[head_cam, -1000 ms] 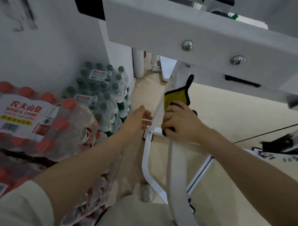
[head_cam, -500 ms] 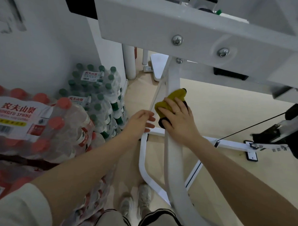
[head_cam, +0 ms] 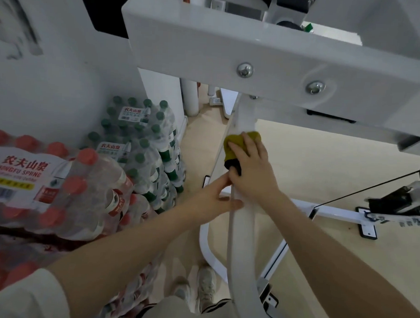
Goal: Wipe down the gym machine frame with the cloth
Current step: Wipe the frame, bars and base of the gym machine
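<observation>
Yellow cloth [head_cam: 235, 145] bunched on white frame upright [head_cam: 241, 207], centre | right hand [head_cam: 252, 170] presses it flat, fingers fairly straight | left hand [head_cam: 214, 197] open, fingers touching upright's left edge | cloth likely soft, light; palm it | frame stiff.

The right hand [head_cam: 251, 171] presses flat on the frame post [head_cam: 242, 221], fingers spread over the cloth [head_cam: 233, 145]. The left hand [head_cam: 213, 198] touches the post just below it, fingers straight.
</observation>
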